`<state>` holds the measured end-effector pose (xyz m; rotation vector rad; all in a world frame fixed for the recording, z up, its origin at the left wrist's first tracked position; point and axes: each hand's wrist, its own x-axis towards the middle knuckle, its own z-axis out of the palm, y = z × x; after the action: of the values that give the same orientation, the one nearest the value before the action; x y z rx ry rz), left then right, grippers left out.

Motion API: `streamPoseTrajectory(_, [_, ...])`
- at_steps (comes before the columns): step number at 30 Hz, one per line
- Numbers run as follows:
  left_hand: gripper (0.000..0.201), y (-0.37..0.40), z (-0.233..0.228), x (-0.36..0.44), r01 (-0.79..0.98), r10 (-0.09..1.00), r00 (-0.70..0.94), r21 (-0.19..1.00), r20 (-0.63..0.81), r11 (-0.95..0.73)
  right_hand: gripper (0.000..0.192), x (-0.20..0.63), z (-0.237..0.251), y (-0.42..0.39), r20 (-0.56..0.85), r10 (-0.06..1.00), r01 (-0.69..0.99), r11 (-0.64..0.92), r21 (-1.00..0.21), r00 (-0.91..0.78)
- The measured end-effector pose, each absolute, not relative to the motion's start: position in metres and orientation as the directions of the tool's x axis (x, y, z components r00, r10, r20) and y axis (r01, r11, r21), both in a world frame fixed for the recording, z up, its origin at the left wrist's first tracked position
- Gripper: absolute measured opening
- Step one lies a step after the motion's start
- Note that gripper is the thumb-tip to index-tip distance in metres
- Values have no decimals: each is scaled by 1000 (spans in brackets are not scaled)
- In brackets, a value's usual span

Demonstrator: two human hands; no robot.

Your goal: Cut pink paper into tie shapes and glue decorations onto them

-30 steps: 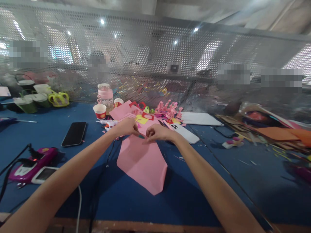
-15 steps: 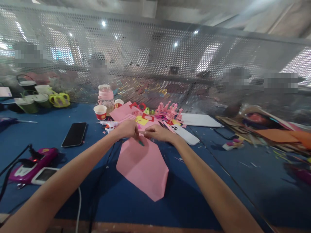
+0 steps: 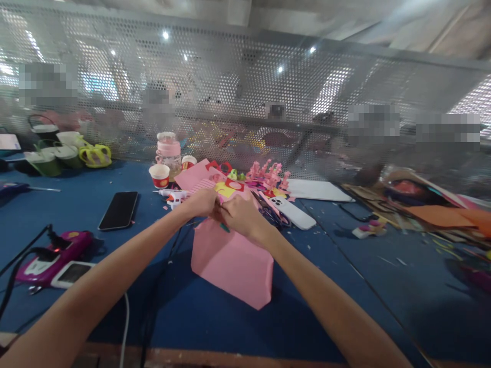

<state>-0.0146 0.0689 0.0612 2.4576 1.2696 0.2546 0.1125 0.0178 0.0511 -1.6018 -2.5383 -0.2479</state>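
Grey perforated metal forms the panel [image 3: 230,76] behind a blue table [image 3: 307,317]. A pink paper sheet [image 3: 233,268] is in front of the person, its far edge at the 2 hands. The left hand [image 3: 206,203] and right hand [image 3: 242,214] meet there, fingers bent in; what each one grips is hidden. Of 2 phones, the black phone [image 3: 118,210] lies left, the white phone [image 3: 294,212] right. A small green piece [image 3: 224,228] shows just below the left hand.
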Motion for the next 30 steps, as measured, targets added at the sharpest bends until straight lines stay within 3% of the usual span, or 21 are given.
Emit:
streamPoseTrajectory(4, [47,65,64,-16,790,835,550,336,-19,-513,33,115,47,21,209,872,895,442,54,-443])
streamPoseTrajectory(7, [54,64,62,-17,789,833,553,322,-3,-523,34,118,45,25,194,864,883,468,24,-464])
streamPoseTrajectory(14, [46,70,58,-16,780,830,554,310,60,-543,30,120,43,28,224,824,853,514,91,-521])
streamPoseTrajectory(21, [30,75,63,-20,687,780,618,553,-100,-472,31,125,36,34,232,825,856,511,80,-514])
streamPoseTrajectory(30, [34,81,56,-22,695,795,601,548,-87,-465,33,125,38,35,180,838,857,505,104,-516])
